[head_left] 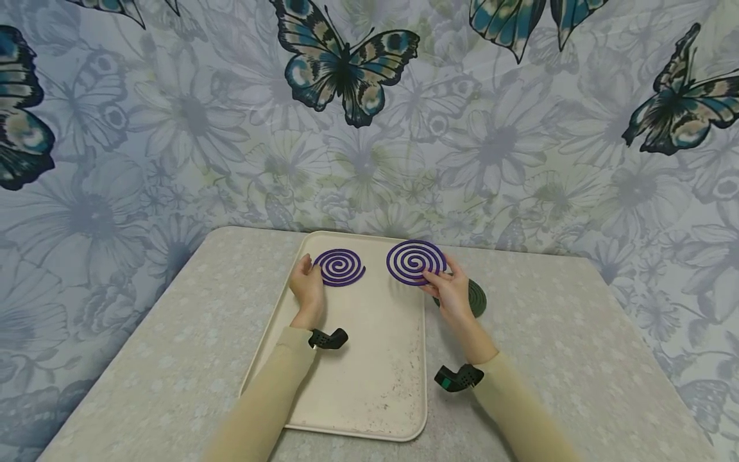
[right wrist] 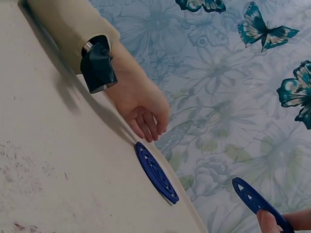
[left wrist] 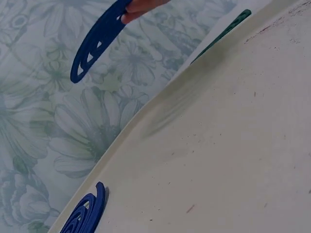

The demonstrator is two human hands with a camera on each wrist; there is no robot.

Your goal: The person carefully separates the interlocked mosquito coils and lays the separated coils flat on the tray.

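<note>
A purple mosquito coil [head_left: 339, 267] lies flat at the far left of a cream tray [head_left: 358, 359]. Beside its left edge is my left hand [head_left: 308, 290], fingers loosely bent and holding nothing; in the right wrist view the fingertips are close to the coil [right wrist: 156, 172]. Above the tray's far right corner, my right hand [head_left: 455, 292] pinches a second purple coil [head_left: 404, 263] by its right side. That raised coil [left wrist: 99, 41] is seen nearly edge-on in the left wrist view. A dark green coil [head_left: 478, 299], partly hidden behind my right hand, rests to the right of the tray.
The tray stands on a pale patterned tabletop [head_left: 554, 359], with dark reddish specks on its right side. A butterfly-and-flower patterned wall covering [head_left: 369, 167] rises behind the table. Each wrist wears a black camera mount [head_left: 328, 339].
</note>
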